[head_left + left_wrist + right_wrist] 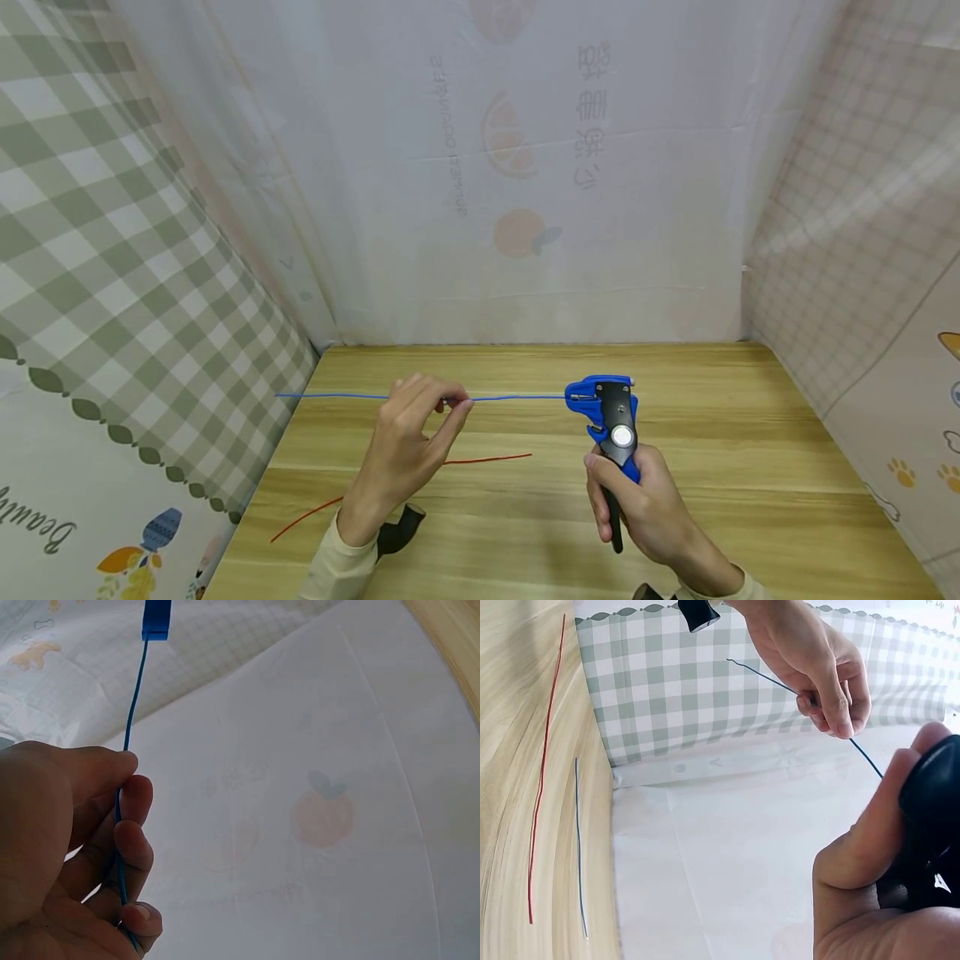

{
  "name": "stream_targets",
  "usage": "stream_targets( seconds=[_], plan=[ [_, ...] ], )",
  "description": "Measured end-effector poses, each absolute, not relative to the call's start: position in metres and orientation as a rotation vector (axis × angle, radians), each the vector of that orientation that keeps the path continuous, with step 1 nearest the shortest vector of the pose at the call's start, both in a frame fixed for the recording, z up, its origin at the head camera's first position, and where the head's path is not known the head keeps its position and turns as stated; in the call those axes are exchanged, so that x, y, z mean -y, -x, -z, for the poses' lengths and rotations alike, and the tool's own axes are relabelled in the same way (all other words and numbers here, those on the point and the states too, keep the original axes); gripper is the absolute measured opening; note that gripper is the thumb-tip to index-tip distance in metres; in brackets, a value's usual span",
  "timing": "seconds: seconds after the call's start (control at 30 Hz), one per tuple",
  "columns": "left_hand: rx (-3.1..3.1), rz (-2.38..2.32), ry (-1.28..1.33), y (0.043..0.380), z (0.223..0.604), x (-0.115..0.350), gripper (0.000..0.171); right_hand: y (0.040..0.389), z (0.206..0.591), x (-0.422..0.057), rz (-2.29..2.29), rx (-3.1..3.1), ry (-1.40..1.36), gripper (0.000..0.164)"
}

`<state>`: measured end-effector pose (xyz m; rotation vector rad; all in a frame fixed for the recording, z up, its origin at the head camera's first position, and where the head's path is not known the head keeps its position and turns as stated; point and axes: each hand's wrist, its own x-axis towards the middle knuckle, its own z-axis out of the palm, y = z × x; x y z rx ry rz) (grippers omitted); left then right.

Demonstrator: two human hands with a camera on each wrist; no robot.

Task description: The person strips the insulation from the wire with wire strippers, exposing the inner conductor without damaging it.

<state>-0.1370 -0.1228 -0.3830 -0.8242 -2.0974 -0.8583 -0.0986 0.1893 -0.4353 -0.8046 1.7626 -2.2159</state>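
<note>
My left hand pinches a thin blue wire between thumb and fingertips. In the left wrist view, the same wire runs past the curled fingers toward a blue tool nose. My right hand grips the black handles of a blue and black wire stripper, held upright. The wire's right end meets the stripper's nose; whether the jaws clamp it cannot be told. Its left part extends beyond my left hand. In the right wrist view, the stripper is mostly cut off.
A red wire lies on the wooden table, partly hidden under my left arm. The right wrist view shows another blue wire beside it. A pale printed curtain rises behind; a checked cloth hangs at left.
</note>
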Motion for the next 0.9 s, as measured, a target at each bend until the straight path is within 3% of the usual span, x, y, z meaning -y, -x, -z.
stream_targets(
  seconds=[0.9],
  plan=[
    [2.115,0.834,0.819,0.1361,0.3832,0.1227,0.011,0.0952,0.4296,-0.1853,2.229,-1.803,0.744,0.028]
  ],
)
